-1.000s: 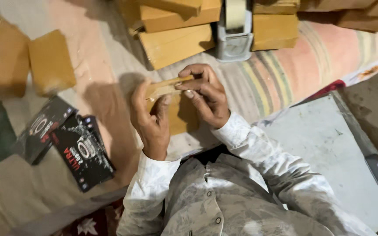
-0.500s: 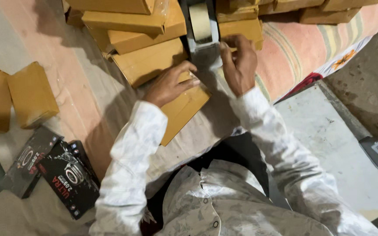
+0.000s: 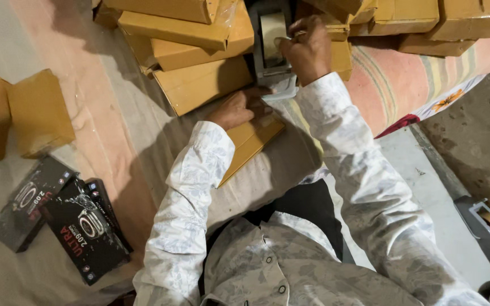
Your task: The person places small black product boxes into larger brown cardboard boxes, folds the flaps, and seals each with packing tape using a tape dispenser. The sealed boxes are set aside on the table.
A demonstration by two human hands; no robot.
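Right hand has gone up to the tape dispenser, fingers pinching the tape end; left hand now flat, fingers spread, pinning brown-wrapped parcel on bed.

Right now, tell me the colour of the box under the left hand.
Yellowish-brown, seen in the head view: box, left hand.

Cardboard, tape and cloth under your hands

Your left hand presses a matt brown cardboard box wrapped in glossy clear tape; your right hand pulls shiny tape from a grey plastic tape dispenser. The striped cloth looks soft and woven; the black boxes at its left edge are glossy printed card.
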